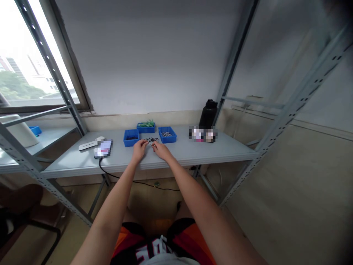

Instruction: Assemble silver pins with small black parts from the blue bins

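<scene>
Both arms stretched forward to grey shelf [220,149]. Left hand [139,148] and right hand [160,148] meet over small dark metal parts [151,140], fingertips curled on or around them; actual pinch too small to tell. Parts lie just beyond fingertips, between both hands.

Step in hand, by judgement: picking or joining small pieces.

- Blue bin with dark bits [131,137] just left of left hand.
- Blue bin with metal pieces [167,134] just beyond right hand.
- Bin with green pieces [146,127] behind both.

Next move calls for fine fingertip grip, steady wrists.
</scene>
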Available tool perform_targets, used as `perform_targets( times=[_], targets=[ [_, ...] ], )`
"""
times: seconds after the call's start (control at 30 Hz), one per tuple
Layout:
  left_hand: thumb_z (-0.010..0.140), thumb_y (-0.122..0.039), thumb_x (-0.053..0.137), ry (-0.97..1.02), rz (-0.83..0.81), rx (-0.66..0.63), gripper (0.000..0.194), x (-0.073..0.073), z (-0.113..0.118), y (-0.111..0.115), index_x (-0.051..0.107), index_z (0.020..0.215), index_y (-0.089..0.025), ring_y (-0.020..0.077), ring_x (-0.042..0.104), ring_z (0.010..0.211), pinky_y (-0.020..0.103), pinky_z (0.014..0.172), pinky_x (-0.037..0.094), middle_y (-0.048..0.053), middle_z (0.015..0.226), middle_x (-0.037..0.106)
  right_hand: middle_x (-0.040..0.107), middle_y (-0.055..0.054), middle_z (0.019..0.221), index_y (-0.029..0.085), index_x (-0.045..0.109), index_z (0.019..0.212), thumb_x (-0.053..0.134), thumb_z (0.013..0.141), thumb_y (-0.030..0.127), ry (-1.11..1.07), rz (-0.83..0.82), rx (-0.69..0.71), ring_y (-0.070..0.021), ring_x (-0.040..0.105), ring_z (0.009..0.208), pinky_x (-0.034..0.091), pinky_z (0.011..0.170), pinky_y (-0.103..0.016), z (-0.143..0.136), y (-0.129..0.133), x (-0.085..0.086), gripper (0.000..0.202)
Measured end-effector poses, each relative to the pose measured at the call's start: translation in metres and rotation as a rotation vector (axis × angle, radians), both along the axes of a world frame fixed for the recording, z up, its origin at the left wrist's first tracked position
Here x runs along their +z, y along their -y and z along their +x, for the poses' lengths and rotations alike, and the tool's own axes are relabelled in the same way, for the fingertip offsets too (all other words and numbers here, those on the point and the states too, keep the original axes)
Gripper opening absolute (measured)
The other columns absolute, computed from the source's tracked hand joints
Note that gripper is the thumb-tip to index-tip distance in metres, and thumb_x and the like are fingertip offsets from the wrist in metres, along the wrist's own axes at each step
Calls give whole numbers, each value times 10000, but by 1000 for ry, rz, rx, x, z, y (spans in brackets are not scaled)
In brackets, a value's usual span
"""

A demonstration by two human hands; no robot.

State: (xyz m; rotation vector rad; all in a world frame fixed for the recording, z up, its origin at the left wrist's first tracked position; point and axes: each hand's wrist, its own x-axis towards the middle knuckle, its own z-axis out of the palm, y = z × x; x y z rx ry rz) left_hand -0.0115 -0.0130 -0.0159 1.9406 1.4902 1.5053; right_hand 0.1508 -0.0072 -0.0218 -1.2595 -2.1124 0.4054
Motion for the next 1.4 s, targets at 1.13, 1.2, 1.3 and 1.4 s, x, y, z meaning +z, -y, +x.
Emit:
perform_targets(
  times=[1.13, 1.2, 1.3, 1.4],
  targets=[
    [820, -226, 567, -156, -110, -35, 171, -4, -1, -3, 718, 851, -152, 235, 656, 838, 316, 812, 481, 95, 876, 740, 672, -6, 821, 216, 606, 874, 409, 809, 193, -506, -64, 39, -152, 596, 745, 484, 758, -278, 5, -19, -13, 208],
    [822, -222, 567, -154, -107, -41, 168, -4, -1, -3, 717, 850, -152, 237, 658, 843, 321, 816, 484, 95, 878, 740, 672, -5, 816, 218, 612, 882, 408, 804, 201, -518, -66, 24, -151, 595, 738, 483, 753, -277, 5, -19, -13, 218],
    [825, -216, 564, -156, -96, -47, 163, -5, -2, -3, 715, 852, -160, 230, 655, 838, 322, 821, 489, 86, 874, 739, 673, -6, 814, 216, 621, 874, 411, 791, 199, -508, -79, 26, -151, 596, 744, 481, 761, -279, 5, -19, -13, 226],
    [830, -207, 558, -165, -89, -53, 165, -6, -2, -3, 713, 855, -158, 229, 653, 845, 324, 830, 489, 87, 877, 737, 674, -10, 808, 212, 626, 854, 415, 777, 198, -492, -84, 35, -157, 599, 757, 478, 772, -283, 6, -19, -12, 225]
  ],
)
